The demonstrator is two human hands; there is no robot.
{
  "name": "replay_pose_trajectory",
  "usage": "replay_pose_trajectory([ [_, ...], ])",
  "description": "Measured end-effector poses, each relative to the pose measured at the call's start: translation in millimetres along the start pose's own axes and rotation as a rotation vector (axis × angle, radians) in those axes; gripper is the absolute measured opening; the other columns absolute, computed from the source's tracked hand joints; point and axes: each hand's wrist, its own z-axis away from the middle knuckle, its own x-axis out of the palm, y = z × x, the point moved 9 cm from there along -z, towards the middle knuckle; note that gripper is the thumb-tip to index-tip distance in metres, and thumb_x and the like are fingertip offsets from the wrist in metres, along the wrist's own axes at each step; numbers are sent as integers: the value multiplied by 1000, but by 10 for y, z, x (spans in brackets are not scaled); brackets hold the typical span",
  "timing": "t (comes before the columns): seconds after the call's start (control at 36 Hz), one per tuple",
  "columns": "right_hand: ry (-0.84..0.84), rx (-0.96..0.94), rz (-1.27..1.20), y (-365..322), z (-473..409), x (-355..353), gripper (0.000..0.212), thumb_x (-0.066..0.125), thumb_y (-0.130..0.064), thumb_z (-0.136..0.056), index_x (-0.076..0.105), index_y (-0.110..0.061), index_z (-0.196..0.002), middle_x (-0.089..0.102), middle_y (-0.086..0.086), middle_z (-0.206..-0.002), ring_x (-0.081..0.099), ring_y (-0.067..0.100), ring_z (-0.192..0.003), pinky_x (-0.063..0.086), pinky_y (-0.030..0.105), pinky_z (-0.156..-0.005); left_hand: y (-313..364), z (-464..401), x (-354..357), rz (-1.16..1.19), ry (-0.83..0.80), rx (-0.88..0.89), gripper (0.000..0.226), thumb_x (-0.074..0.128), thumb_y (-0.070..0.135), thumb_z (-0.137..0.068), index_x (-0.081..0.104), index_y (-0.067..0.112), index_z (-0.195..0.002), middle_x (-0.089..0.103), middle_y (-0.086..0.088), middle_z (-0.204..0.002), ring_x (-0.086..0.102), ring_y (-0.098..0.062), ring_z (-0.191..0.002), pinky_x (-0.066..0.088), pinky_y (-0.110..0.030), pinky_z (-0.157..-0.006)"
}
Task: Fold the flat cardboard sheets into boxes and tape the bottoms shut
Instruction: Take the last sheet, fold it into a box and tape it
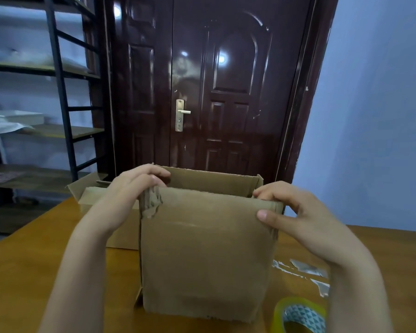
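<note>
Both hands gripping box (202, 248) top: left hand (130, 188) & right hand (296, 212) pinching corners; square sides b4 taping w/ tape roll (300, 316) at bench's near-right edge

Dim indoor light with a cool bluish cast. The glossy dark door (226, 92) carries several small bright glare spots, mirrored from lamps out of view. Soft, faint shadows lie on the worktop (34, 248). Wide-angle distortion bends the door frame and the shelving (58, 92) near the edges. The whole view is slightly soft, the tape roll (300, 316) blurred.
</note>
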Motion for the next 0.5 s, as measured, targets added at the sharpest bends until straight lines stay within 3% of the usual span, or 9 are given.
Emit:
replay_pose_trajectory([
  [0.06, -42, 1, 11, -32, 20, 21, 13, 66, -21, -86, 64, -33, -81, 58, -23, -108, 52, -6, -106, 38, 11, -84, -139, -109, 13, 22, -15, -133, 34, 36, 7, -100, 66, 18, -112, 64, -9, -111, 51, -29, -118, 43, -31, -88],
  [0.11, -80, 1, 12, -61, 42, 37, 12, 66, -25, -87, 63, -34, -80, 56, -27, -110, 49, -10, -110, 34, 8, -84, -80, -196, -4, -13, -2, -100, 36, 32, 20, -102, 67, 25, -111, 71, -2, -99, 54, -25, -114, 44, -34, -90],
  [0.14, -101, 1, 8, -79, 56, 44, 10, 65, -29, -87, 63, -33, -78, 56, -28, -111, 47, -11, -112, 34, 9, -85, -107, -232, -33, 7, 21, -126, 37, 34, 17, -102, 69, 27, -107, 71, -2, -106, 52, -28, -120, 43, -40, -93],
  [0.22, -153, 9, -6, -111, 93, 65, 13, 65, -26, -88, 62, -31, -77, 58, -26, -111, 47, -11, -113, 33, 9, -86, -249, -110, -18, 30, -102, -153, 39, 37, 5, -100, 59, 17, -129, 52, -4, -138, 32, -31, -138, 32, -43, -108],
  [0.28, -166, 24, -23, -129, 110, 70, 17, 66, -18, -87, 61, -32, -76, 59, -27, -110, 49, -12, -111, 34, 7, -84, -284, -49, -137, 16, -50, -29, 50, 31, 12, -102, 72, 40, -103, 66, 22, -113, 41, -20, -133, 39, -37, -101],
  [0.33, -178, 29, -20, -153, 120, 76, 23, 66, -17, -86, 61, -35, -74, 60, -28, -109, 51, -10, -109, 38, 14, -86, -154, 73, -198, 40, 51, 8, 44, 33, 19, -96, 70, 42, -90, 66, 34, -92, 51, 7, -111, 41, -26, -94],
  [0.36, -185, 27, -11, -169, 125, 82, 25, 66, -17, -87, 61, -37, -73, 61, -27, -109, 53, -9, -107, 41, 18, -88, -17, 162, -186, 62, 91, 68, 35, 36, 26, -89, 66, 40, -98, 64, 32, -97, 50, 13, -103, 40, -20, -88],
  [0.42, -194, 23, 0, -212, 141, 83, 21, 66, -24, -87, 61, -38, -73, 62, -26, -107, 54, -8, -106, 43, 23, -90, 160, 318, -133, 62, 102, 170, 46, 36, 32, -75, 63, 33, -112, 60, 25, -112, 49, 15, -102, 37, -15, -80],
  [0.5, -205, 42, 14, -238, 170, 72, 21, 64, -25, -88, 61, -40, -74, 62, -26, -108, 55, -8, -105, 44, 21, -89, 240, 329, -135, -13, 101, 255, 51, 37, 40, -70, 61, 35, -116, 59, 13, -118, 49, 7, -107, 38, -18, -83],
])
